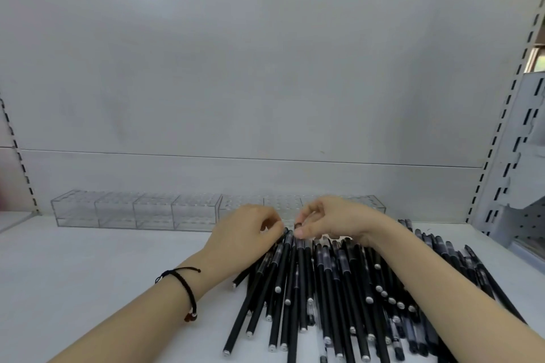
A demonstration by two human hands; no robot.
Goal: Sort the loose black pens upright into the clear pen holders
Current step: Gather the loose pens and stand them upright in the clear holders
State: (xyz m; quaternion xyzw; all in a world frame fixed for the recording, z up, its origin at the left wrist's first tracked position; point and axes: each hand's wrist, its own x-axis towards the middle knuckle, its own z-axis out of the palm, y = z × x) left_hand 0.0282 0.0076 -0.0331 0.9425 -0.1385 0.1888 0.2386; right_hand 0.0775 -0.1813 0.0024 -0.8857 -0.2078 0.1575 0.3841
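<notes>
A big pile of loose black pens (324, 289) lies fanned out on the white shelf, silver ends toward me. My left hand (247, 230) and my right hand (333, 221) meet at the far end of the pile. The left hand's curled fingers grip the tips of a few pens. Thumb and fingers of the right hand pinch the dark end of one pen. Behind them a row of clear pen holders stands against the back wall: the left holder (135, 211) is empty, and the right holder (280, 203) is partly hidden by my hands.
The white shelf surface (103, 268) stretches to the left of the pile. A grey back panel (265, 68) rises behind the holders. Slotted uprights (498, 132) and shelf brackets stand at the right edge.
</notes>
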